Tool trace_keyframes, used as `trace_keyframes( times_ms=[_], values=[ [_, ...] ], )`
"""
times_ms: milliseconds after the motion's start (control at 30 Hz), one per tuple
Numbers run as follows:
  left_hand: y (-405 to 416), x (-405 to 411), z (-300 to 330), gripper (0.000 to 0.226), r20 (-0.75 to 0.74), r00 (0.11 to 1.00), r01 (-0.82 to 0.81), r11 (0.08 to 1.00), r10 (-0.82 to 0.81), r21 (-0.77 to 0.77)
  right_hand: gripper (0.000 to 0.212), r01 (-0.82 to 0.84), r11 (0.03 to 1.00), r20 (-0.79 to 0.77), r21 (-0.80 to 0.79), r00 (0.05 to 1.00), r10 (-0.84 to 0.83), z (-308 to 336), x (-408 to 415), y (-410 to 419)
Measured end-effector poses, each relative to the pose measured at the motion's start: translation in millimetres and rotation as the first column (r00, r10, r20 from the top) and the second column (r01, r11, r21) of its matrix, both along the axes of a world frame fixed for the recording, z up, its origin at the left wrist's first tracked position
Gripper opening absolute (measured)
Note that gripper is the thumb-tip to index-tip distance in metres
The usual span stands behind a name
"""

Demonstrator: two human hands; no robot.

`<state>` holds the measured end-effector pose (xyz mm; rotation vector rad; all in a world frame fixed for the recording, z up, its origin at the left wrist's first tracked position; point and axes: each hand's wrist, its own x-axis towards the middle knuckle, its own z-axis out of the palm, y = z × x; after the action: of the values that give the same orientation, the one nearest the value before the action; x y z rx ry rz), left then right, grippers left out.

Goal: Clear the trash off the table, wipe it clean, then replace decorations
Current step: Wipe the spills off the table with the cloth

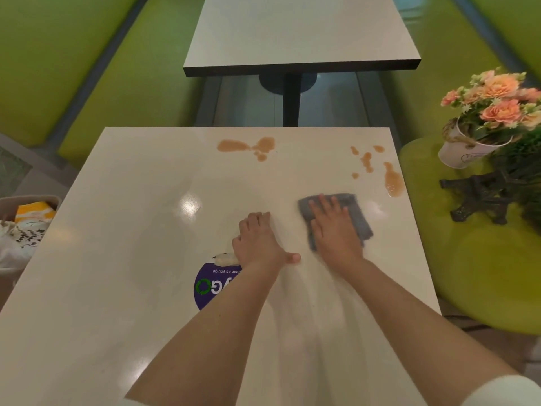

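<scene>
table (117,259): pale square top, glossy, fills most of the view; taken as landmark for all entries below.
second table (298,33): same pale top with dark edge, beyond the table's far edge, on a black post.
green bench (123,92): beyond the table's far left corner.
green chair (483,273): round seat off the table's right edge; carries the decorations.
trash bin (26,230): off the table's left edge, filled with crumpled wrappers and a yellow-and-white packet.
flower pot (465,152): white pot of peach flowers on the green chair, right of the table's far right corner.
tower ornament (483,197): dark metal, lying on the green chair just off the table's right edge.
round sticker (210,285): purple, on the table's near centre, partly under the left forearm.
left hand (259,244): flat on the table centre, fingers straight and together, thumb out, holding nothing.
right hand (333,227): right of centre on the table, fingers spread flat, pressing the cloth.
cloth (354,212): grey, folded, on the table under the right hand.
spills (246,146): orange-brown puddles by the table's far edge and far right corner, beyond the cloth.
</scene>
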<state>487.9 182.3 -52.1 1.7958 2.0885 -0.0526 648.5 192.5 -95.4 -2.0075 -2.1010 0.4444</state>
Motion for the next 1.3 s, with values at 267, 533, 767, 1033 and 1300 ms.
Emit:
trace_keyframes(
  times_ms=[267,533,767,1033,1300],
  values=[
    [-6.4,-26.5,-3.4,0.093,-0.048,0.974,0.224,0.974,-0.222,0.04,0.052,0.017,1.0,0.036,0.008,0.999,-0.017,-5.8,34.3,-11.8],
    [16.8,-51.3,-8.2,0.049,-0.044,0.957,0.29,0.944,-0.286,0.161,0.061,-0.161,0.986,0.065,-0.053,0.984,0.164,0.1,-30.3,-30.1],
    [21.8,-46.1,-9.5,0.057,0.004,0.984,0.175,0.982,-0.176,0.075,0.065,0.101,0.993,0.129,-0.059,0.987,-0.092,-5.0,-13.9,19.7],
    [23.5,-49.6,-7.0,0.059,0.008,0.981,0.196,0.98,-0.196,0.024,0.069,-0.132,0.99,0.091,-0.052,0.986,0.137,-2.0,-26.5,-3.0],
    [22.5,-58.9,-12.9,0.057,0.042,0.974,0.223,0.975,-0.223,-0.001,0.066,-0.045,0.999,0.084,-0.02,0.995,0.047,-2.4,-53.4,-14.1]
  ],
)
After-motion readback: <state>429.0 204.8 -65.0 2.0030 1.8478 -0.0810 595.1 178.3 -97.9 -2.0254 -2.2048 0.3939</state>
